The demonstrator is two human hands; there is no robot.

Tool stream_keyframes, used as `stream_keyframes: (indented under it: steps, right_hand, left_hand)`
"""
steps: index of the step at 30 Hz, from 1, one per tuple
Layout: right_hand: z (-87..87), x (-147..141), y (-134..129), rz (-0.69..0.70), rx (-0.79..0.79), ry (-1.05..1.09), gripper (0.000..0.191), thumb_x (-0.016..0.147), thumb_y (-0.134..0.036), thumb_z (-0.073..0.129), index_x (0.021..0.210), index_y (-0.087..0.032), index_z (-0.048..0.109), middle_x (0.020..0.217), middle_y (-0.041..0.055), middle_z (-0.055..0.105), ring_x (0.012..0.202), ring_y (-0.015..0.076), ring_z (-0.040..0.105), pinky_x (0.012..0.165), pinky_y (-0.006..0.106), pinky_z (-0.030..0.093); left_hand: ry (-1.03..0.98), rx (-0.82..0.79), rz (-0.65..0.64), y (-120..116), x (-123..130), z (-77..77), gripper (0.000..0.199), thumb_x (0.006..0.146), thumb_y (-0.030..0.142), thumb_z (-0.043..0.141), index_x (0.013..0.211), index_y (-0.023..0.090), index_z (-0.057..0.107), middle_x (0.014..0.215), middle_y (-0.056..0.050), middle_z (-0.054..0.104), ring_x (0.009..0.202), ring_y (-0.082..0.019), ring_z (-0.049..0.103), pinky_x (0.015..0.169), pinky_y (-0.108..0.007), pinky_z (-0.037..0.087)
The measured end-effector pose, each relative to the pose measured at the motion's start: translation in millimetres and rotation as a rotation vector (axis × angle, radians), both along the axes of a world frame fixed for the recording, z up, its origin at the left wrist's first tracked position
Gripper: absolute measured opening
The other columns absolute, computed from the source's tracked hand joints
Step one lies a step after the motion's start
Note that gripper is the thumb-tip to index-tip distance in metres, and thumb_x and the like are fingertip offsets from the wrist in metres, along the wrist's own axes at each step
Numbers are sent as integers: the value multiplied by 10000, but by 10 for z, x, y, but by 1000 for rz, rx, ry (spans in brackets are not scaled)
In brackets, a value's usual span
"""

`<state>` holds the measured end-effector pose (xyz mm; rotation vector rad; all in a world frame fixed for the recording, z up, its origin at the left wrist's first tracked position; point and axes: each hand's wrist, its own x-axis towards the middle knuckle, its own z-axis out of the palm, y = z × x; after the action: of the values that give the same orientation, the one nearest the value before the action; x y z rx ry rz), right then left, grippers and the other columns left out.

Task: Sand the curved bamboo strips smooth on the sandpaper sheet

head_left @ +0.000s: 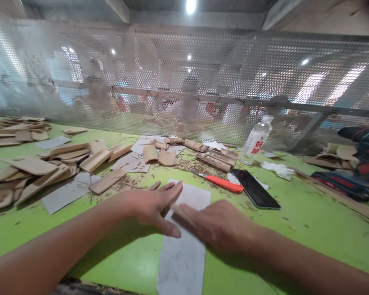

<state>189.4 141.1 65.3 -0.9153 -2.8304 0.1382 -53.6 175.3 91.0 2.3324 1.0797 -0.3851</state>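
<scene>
My left hand hovers over the left edge of a long white paper sheet, its fingers stretched out and thumb apart, with nothing in it. My right hand is on or just above the same sheet, its fingers extended to the left and slightly blurred; their undersides are hidden. I see nothing held in it. Some small crumbs speckle the paper. Beyond my right hand lies an orange-handled knife with its blade pointing left. A black phone lies beside the handle.
Curved bamboo pieces are heaped at left, with more bamboo strips at the back among brown shavings. A plastic bottle, a white glove and a power drill are at right. A perforated screen stands behind the green table.
</scene>
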Motion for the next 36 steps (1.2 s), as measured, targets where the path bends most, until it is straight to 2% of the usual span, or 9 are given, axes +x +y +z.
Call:
stream_keyframes:
  steps: [5, 9, 12, 17, 22, 26, 32, 34, 36]
  right_hand:
    - [-25, 39, -23, -12, 113, -37, 322, 1047, -289, 384, 1326, -236, 535, 553, -48, 466, 436, 122, 281, 461, 291, 126]
    - [-4, 68, -48, 134, 28, -31, 296, 1020, -308, 454, 1296, -254, 548, 588, -41, 505, 464, 132, 307, 468, 302, 139]
    - [-25, 80, -50, -11, 42, 28, 286, 1066, -305, 390, 1254, -281, 604, 567, -47, 466, 459, 120, 310, 479, 276, 166]
    - [-109, 93, -43, 125, 43, -26, 436, 1047, -310, 408, 1481, -288, 450, 609, -39, 539, 472, 132, 316, 490, 295, 141]
    - [-38, 109, 14, -75, 22, 67, 403, 1087, -360, 345, 1393, -221, 566, 599, -24, 535, 469, 127, 335, 489, 280, 191]
    - [4, 125, 24, 3, -318, 226, 352, 1085, -398, 376, 1193, -256, 678, 791, 3, 681, 597, 131, 549, 571, 240, 387]
    - [-95, 298, 304, -318, -182, 349, 379, 1040, -508, 452, 1149, -249, 707, 1039, 71, 744, 865, 241, 675, 735, 331, 493]
    - [-127, 311, 342, -338, -390, 504, 411, 1019, -561, 475, 1040, -211, 689, 969, 76, 744, 783, 216, 681, 660, 303, 515]
    - [-158, 301, 334, -346, -786, 682, 466, 1006, -617, 459, 922, -190, 625, 741, 33, 699, 511, 143, 595, 450, 236, 451]
  left_hand:
    - [-13, 6, 4, 4, -19, -18, 1329, 769, 857, 590, 1629, 151, -137, 1652, -131, -134, 1522, -406, -91, 1229, -552, 146]
    - [-3, 8, -6, 4, -17, -31, 1348, 756, 830, 621, 1622, 157, -163, 1655, -140, -129, 1520, -397, -104, 1231, -542, 138]
    - [-4, 10, 16, 3, -2, -27, 1321, 779, 833, 595, 1623, 148, -156, 1654, -142, -138, 1518, -405, -107, 1227, -555, 138]
    - [15, 30, -18, 0, 20, -23, 1307, 791, 773, 620, 1618, 147, -175, 1654, -152, -130, 1527, -369, -105, 1236, -512, 121]
    - [30, 7, 48, -20, 3, -1, 1350, 745, 875, 589, 1620, 177, -166, 1656, -122, -137, 1518, -427, -96, 1214, -574, 164]
    - [17, -6, 35, -29, 2, 12, 1364, 755, 866, 598, 1612, 131, -168, 1650, -128, -163, 1517, -415, -120, 1232, -538, 122]
    - [2, 11, 59, -21, -1, -13, 1353, 729, 890, 591, 1602, 233, -206, 1661, -97, -156, 1524, -448, -56, 1193, -607, 212]
    - [-1, 7, 63, -14, -20, -35, 1340, 732, 883, 597, 1601, 257, -208, 1663, -90, -153, 1523, -459, -42, 1184, -620, 221]
    - [1, -4, 67, -9, -39, -53, 1325, 735, 874, 605, 1601, 278, -203, 1663, -71, -158, 1518, -470, -45, 1177, -631, 229]
